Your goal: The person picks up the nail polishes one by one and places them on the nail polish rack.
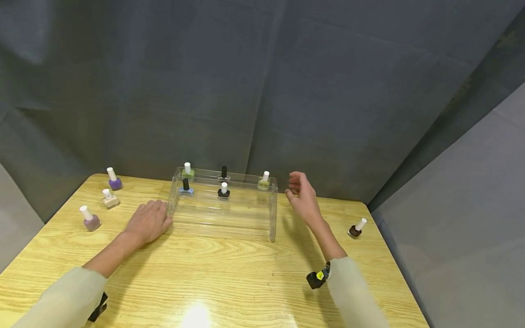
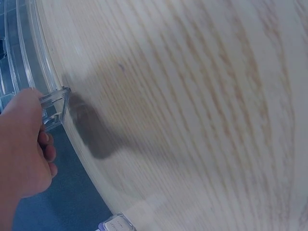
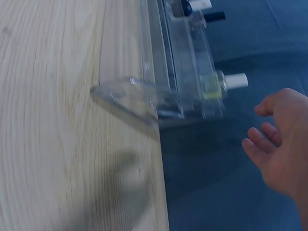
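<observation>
A clear acrylic tiered rack [image 1: 221,225] stands near the table's back edge. My left hand [image 1: 148,222] grips its left end, thumb and curled fingers around the side panel in the left wrist view. Off the rack's right end, my right hand [image 1: 303,196] is raised with fingers loosely bent, holding nothing. It is nearest the yellow-green nail polish [image 1: 264,183] with a white cap. Along the top tier are also a green polish [image 1: 187,173] and a black-capped bottle [image 1: 223,175]. One tier lower sit a light blue polish [image 1: 186,190] and a black polish [image 1: 223,193].
At the table's left lie a purple polish [image 1: 116,183], a cream polish [image 1: 111,201] and a mauve polish [image 1: 92,222]. A dark brown polish [image 1: 354,231] stands near the right edge. Dark curtain [image 1: 205,91] hangs behind the wooden table [image 1: 205,273].
</observation>
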Available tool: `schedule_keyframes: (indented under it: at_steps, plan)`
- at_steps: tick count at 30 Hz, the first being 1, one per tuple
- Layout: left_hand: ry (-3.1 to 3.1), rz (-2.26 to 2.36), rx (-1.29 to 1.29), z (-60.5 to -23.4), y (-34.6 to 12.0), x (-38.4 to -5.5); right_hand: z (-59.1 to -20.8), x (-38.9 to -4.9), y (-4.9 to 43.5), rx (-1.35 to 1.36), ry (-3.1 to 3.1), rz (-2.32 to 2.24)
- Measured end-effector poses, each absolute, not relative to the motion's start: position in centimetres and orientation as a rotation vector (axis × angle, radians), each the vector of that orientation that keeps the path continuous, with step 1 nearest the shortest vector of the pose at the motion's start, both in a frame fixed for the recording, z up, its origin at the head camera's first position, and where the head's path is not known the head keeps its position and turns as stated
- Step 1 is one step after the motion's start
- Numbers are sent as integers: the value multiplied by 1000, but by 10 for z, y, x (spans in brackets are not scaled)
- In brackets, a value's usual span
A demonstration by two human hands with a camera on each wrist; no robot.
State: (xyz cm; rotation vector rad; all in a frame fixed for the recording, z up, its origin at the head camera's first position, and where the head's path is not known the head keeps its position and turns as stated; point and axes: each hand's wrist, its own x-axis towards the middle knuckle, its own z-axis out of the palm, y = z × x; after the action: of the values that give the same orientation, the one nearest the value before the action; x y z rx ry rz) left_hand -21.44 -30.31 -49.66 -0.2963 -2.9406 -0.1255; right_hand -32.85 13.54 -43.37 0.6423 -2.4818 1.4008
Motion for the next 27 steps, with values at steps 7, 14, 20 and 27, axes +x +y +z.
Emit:
schedule_keyframes:
  at_steps: [7, 14, 20, 27]
  plan:
    - [-2947, -117, -299, -499, -304, -215, -431, -324, 179, 540, -2465, 1355]
    - [-2932, -111, -305, -499, -305, -216, -430, -317, 218, 380, -2445, 1260]
    - [-2938, -124, -300, -496, -304, -214, -437, -309, 249, 258, -2435, 1220]
    - [-2947, -133, -300, -495, -303, -214, -450, -295, 276, 12, -2413, 1152]
